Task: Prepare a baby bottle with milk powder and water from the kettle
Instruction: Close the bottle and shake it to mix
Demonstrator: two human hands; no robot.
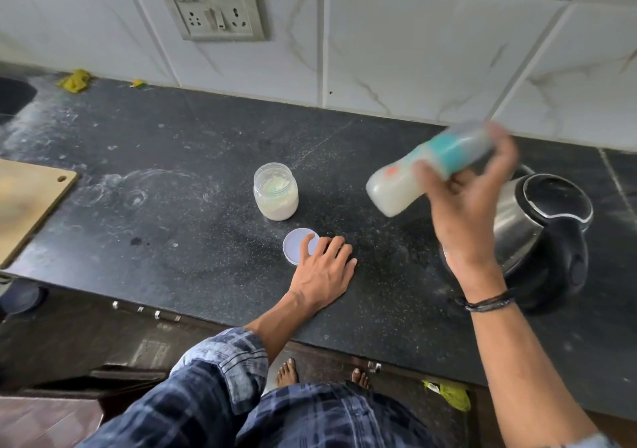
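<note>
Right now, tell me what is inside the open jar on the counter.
The jar holds pale powder filling its lower part, with something greenish resting on top, too blurred to identify. Its lid lies on the counter, partly under the left hand.

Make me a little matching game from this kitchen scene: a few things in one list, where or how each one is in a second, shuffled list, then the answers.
Things:
1. baby bottle
2. powder jar
3. jar lid
4. kettle

States:
A. lying flat on the counter under the left hand's fingertips
B. standing open on the counter
C. held tilted in the air by the right hand, milky inside
D. standing on the counter behind the right forearm, lid shut

Pairs: 1-C, 2-B, 3-A, 4-D
</note>
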